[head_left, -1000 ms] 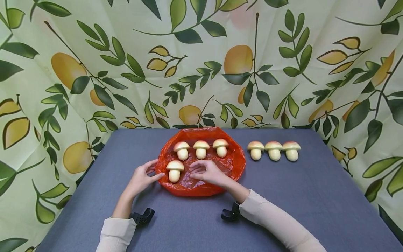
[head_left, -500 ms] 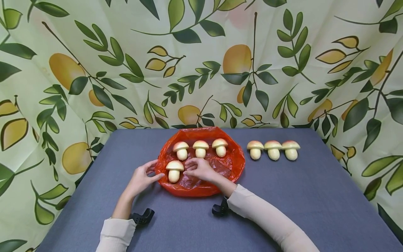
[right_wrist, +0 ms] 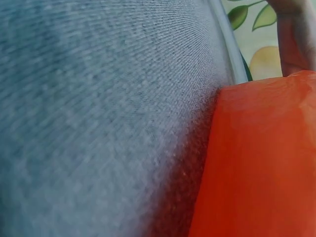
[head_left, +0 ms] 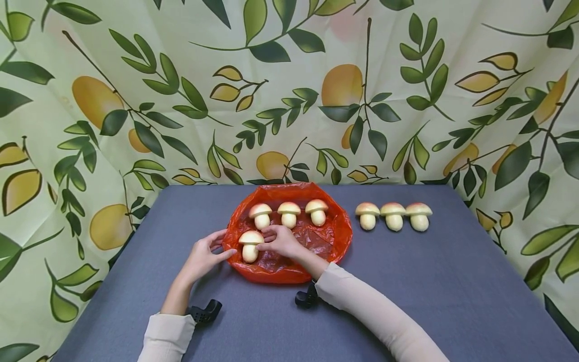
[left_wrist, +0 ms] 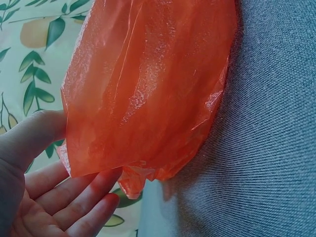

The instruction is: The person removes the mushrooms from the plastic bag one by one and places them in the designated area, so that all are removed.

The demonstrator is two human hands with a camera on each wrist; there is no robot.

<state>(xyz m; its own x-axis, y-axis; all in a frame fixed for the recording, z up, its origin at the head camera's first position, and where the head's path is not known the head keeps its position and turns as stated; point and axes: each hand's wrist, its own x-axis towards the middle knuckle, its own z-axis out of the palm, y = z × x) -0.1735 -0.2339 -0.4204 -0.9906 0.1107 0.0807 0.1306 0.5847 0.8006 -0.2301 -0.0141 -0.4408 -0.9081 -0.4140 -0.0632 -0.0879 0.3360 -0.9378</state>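
Observation:
An open red plastic bag [head_left: 289, 275] lies on the table with several mushroom-shaped pieces inside. Three stand in its back row, among them a mushroom [head_left: 289, 214] in the middle; another mushroom [head_left: 250, 247] is at the front left. My left hand [head_left: 204, 255] holds the bag's left rim, thumb over the edge and fingers outside; the left wrist view shows the fingers [left_wrist: 81, 200] under the red plastic. Inside the bag my right hand [head_left: 282, 243] is at the right side of the front-left mushroom, its thumb tip at the stem. The right wrist view does not show its fingers.
Three more mushrooms [head_left: 393, 216] stand in a row on the grey-blue table [head_left: 407, 281], right of the bag. A leaf-patterned cloth [head_left: 289, 100] hangs behind and along the sides. Black wrist mounts sit at both cuffs.
My right hand has moved left across the bag to the front-left mushroom. The left hand and all the mushrooms have stayed in place.

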